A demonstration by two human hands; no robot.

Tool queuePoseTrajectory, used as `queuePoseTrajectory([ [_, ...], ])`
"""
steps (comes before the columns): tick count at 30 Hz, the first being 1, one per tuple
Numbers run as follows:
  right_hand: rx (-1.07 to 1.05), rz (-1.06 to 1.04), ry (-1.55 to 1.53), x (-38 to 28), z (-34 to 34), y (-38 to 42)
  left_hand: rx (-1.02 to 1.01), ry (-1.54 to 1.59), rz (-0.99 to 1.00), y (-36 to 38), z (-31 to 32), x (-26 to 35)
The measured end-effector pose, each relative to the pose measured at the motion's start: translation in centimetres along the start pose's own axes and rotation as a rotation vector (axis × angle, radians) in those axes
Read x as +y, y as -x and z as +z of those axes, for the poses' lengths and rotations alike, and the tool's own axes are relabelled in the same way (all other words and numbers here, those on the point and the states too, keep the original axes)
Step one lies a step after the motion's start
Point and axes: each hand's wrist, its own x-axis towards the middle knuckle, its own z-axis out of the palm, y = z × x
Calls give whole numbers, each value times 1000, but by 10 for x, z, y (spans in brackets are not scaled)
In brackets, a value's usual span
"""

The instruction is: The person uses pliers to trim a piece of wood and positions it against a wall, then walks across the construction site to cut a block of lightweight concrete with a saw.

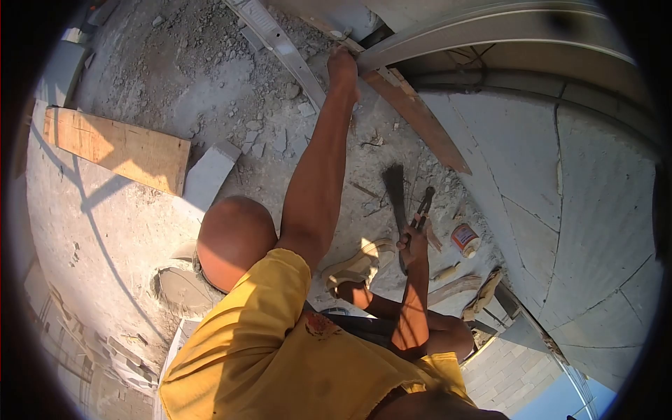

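One pair of pincers [425, 200] is in your right hand [414, 243], grip closed round the handles [418, 222], above the dusty ground [203, 105]. They look hard and a bit heavy; hold them low. Your left hand [343, 66] is by the metal bar [434, 43]; I can't tell its grip.

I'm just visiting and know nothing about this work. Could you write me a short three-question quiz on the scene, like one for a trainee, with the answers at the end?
1. Multiple choice: which hand holds the dark pincer-like tool? A) left B) right C) neither
2. True or false: the left hand is wrapped around the small container on the ground.
3. Short answer: what colour stands out on that container?

Key
1: B, the right hand.
2: False; the left hand is stretched away to the end of a pale beam.
3: Red.
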Motion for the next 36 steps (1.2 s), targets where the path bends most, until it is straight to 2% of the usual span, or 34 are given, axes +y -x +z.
queuePoseTrajectory([
  [4, 19, 32, 161, -12, -7, 9, -104, -24, 24, -9, -10, -11],
  [6, 5, 0, 140, -11, -12, 11, -164, 15, 99, -32, -17, -32],
  [7, -1, -21, 117, -8, -13, 11, -127, 42, 63, -27, -20, -24],
  [9, 27, -89, -141, 9, -9, 4, -90, 71, -36, -7, -20, -15],
  [12, 146, -152, -401, 34, -19, -11, -275, 22, 68, 20, -24, -2],
  [15, 241, -200, -336, 27, -28, -14, -299, 130, 216, 53, -26, -37],
  [17, 218, -250, -354, 18, -37, -23, -57, 44, 46, 73, -26, -84],
  [20, 223, -305, -496, 2, -38, -17, -156, 114, -45, 78, -12, -115],
  [23, 344, -335, -651, -3, -39, -13, -374, 247, -106, 52, 1, -96],
  [26, 545, -314, -667, -1, -46, -40, -347, 250, -130, 56, 28, -73],
  [28, 514, -256, -729, -9, -33, -53, -402, 195, -104, 52, 24, -79],
  [30, 357, -295, -435, -24, 0, -37, -414, 167, -97, 44, 19, -88],
  [32, -46, -174, -404, -35, 15, -33, -399, 215, -139, 39, 17, -89],
  [35, 93, -225, -350, -15, 9, -37, -409, 224, -120, 48, 19, -82],
  [36, 174, -204, -466, -13, 8, -34, -416, 229, -112, 48, 17, -82],
])
